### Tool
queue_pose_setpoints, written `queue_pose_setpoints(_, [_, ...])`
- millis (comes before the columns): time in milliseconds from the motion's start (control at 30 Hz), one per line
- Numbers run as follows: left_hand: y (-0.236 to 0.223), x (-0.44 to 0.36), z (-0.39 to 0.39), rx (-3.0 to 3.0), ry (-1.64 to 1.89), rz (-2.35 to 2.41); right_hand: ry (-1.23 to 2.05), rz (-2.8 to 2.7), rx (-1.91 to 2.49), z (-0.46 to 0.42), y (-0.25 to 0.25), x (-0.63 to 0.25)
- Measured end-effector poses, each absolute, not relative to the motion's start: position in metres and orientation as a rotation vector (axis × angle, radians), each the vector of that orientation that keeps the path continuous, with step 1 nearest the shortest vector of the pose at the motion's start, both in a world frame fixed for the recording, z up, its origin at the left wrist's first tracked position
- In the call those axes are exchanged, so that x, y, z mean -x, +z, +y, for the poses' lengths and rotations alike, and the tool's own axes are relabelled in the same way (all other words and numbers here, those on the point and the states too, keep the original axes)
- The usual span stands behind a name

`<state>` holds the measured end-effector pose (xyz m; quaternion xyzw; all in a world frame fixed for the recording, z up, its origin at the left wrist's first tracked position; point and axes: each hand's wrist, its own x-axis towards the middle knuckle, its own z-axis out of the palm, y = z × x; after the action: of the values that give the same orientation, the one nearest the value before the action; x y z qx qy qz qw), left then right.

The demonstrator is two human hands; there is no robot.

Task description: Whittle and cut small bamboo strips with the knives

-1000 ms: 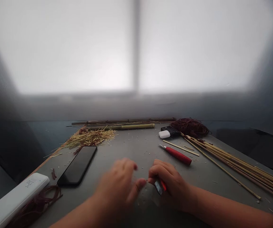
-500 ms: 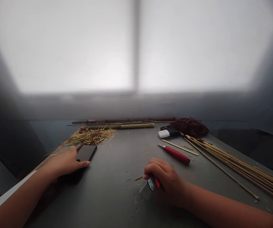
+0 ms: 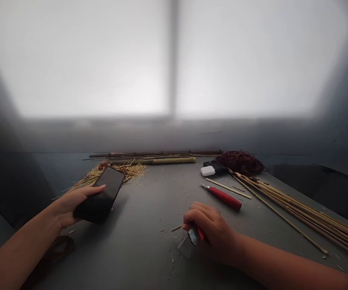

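My left hand [image 3: 71,201] holds a black phone [image 3: 101,195] lifted off the grey table [image 3: 149,201], its dark screen tilted toward me. My right hand [image 3: 210,229] rests on the table near the middle, fingers closed round a red-handled knife [image 3: 195,237] whose metal blade points down-left onto the surface. A short sliver of bamboo [image 3: 176,228] lies just left of that hand.
A second red-handled knife [image 3: 222,196] lies beyond my right hand. Long bamboo sticks [image 3: 297,211] fan out at the right. A white case [image 3: 208,170], a dark tangle of cord [image 3: 242,161], a pile of shavings [image 3: 122,171] and bamboo poles [image 3: 155,160] lie at the back.
My left hand left my right hand, reached left to the phone and has lifted it off the table. My right hand has stayed put with the knife.
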<state>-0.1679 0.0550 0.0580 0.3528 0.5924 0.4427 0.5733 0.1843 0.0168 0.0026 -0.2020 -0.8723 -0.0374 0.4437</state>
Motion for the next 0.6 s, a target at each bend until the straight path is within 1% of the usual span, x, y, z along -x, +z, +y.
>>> queue_pose_setpoints(100, [0.066,0.159,0.05,-0.599,1.135,1.173,-0.085,-2.17,0.493,0.017,0.003,-0.184])
queue_pose_setpoints(200, [0.07,0.155,0.05,-0.494,1.115,1.095,-0.085,-2.174,0.502,0.017,0.003,-0.184])
queue_pose_setpoints(400, [0.061,0.156,0.054,-0.512,1.092,1.162,-0.092,-2.18,0.507,0.017,0.004,-0.184])
queue_pose_setpoints(600, [0.069,0.152,0.048,-0.545,1.044,1.208,-0.088,-2.178,0.5,0.016,0.005,-0.184])
